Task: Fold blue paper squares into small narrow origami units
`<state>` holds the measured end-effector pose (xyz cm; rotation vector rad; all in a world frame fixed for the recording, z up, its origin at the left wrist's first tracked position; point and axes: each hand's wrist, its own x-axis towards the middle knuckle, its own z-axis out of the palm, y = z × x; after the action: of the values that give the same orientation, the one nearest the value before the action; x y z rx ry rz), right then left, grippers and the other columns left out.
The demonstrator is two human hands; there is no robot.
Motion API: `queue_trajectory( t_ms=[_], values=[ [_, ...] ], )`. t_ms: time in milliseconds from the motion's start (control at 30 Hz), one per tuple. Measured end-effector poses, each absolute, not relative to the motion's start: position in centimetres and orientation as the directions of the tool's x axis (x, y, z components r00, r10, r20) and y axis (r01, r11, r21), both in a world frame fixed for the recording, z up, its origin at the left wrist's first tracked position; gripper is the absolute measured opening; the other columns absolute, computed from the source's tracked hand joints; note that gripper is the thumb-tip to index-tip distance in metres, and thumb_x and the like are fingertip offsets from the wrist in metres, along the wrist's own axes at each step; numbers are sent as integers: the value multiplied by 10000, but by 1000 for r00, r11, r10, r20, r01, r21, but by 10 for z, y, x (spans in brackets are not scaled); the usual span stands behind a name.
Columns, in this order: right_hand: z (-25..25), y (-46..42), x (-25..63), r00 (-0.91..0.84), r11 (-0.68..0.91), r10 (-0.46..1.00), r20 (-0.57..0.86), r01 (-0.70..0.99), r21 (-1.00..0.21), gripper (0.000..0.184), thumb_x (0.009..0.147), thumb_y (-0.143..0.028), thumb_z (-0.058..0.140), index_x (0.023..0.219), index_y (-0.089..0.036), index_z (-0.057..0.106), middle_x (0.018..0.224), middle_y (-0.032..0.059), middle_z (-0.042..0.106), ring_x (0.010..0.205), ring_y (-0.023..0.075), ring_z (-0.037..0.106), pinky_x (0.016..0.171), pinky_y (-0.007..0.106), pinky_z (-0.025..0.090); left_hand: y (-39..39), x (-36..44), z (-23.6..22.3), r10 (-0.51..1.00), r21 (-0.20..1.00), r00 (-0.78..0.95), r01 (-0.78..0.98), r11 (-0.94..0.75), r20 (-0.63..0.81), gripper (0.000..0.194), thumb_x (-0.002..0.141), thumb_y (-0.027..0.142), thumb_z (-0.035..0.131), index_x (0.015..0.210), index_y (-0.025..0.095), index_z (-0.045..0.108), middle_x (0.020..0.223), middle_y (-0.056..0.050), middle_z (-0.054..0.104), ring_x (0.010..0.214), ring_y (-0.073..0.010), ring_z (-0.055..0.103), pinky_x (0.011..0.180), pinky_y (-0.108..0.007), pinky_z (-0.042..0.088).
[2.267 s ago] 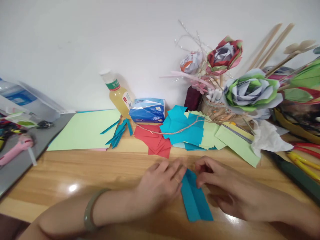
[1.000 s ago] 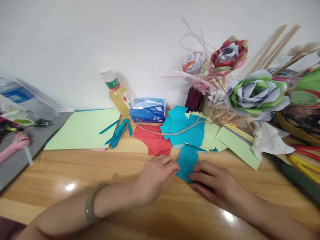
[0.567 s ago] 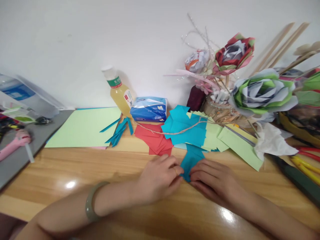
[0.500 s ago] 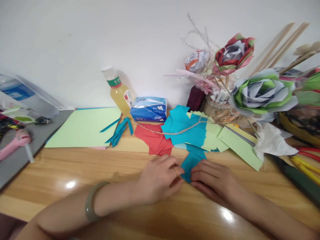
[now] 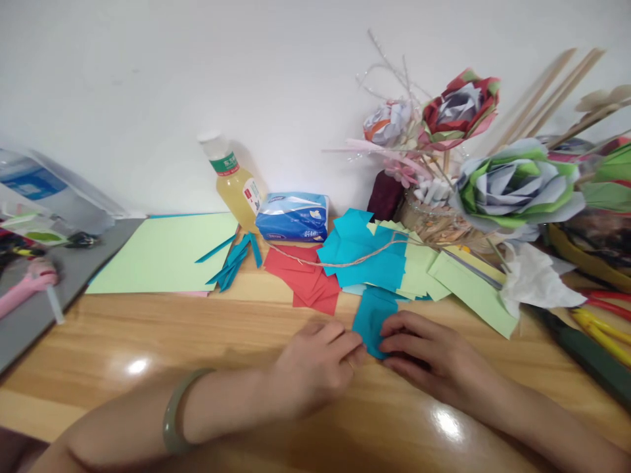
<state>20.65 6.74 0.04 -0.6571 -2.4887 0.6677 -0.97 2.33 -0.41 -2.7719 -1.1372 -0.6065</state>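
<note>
A small piece of teal-blue paper (image 5: 372, 320) lies at the front of the paper piles, between my two hands. My left hand (image 5: 315, 364), a bangle on its wrist, pinches the paper's lower left edge with curled fingers. From the other side, my right hand (image 5: 438, 351) grips the right edge, its fingers bent over the paper. The lower rim is partly hidden behind the fingertips. Just beyond lie stacked teal squares (image 5: 357, 253), red squares (image 5: 308, 279) and light green pieces (image 5: 419, 272). A twine string (image 5: 340, 264) runs across the piles.
At the back stand a juice bottle (image 5: 235, 190) and a blue tissue pack (image 5: 293, 217). Light green sheets (image 5: 162, 256) and teal strips (image 5: 234, 263) lie left. Paper flowers (image 5: 517, 184), a crumpled tissue (image 5: 539, 276) and a dark green-handled tool (image 5: 586, 355) are on the right.
The held teal paper has turned more upright and shows more of its face. My right hand's fingers have lifted and arched more; the left hand has shifted slightly down.
</note>
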Motion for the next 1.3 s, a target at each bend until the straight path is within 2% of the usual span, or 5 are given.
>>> queue_trajectory(
  t_ms=[167, 433, 633, 1033, 1300],
  values=[
    [1, 70, 210, -791, 867, 481, 379, 365, -340, 109, 880, -202, 523, 961, -190, 595, 904, 66, 598, 812, 182, 559, 702, 337, 473, 23, -12, -5, 617, -4, 697, 664, -747, 365, 188, 940, 147, 413, 891, 143, 594, 859, -26, 615, 732, -148, 521, 606, -274, 451],
    [7, 70, 208, -769, 773, 557, 315, 341, -536, 93, 870, -165, 528, 883, -194, 616, 861, 46, 595, 778, 148, 562, 653, 269, 459, 17, -13, -7, 568, -93, 741, 634, -768, 359, 162, 899, 128, 441, 913, 127, 602, 877, -57, 617, 725, -164, 529, 608, -287, 462],
    [8, 66, 202, -721, 664, 661, 210, 431, -610, 133, 878, -183, 494, 799, -203, 599, 815, 35, 576, 760, 150, 557, 639, 270, 452, 13, -11, 1, 526, -131, 755, 612, -780, 391, 208, 869, 98, 423, 942, 82, 617, 920, -97, 629, 696, -175, 543, 555, -291, 469],
    [7, 63, 192, -648, 651, 732, 213, 571, -501, 166, 857, -189, 488, 692, -200, 506, 691, 12, 530, 640, 152, 531, 556, 261, 405, 10, -10, -2, 558, -63, 755, 612, -789, 344, 206, 831, 56, 415, 901, 91, 606, 889, -95, 614, 712, -184, 540, 541, -288, 476],
    [7, 62, 190, -632, 652, 738, 237, 580, -488, 163, 847, -168, 483, 689, -202, 501, 694, 14, 534, 636, 152, 539, 552, 254, 406, 12, -10, -3, 555, -62, 742, 618, -784, 377, 269, 864, 85, 388, 1055, 41, 572, 852, -101, 620, 729, -194, 562, 578, -305, 499]
  ],
)
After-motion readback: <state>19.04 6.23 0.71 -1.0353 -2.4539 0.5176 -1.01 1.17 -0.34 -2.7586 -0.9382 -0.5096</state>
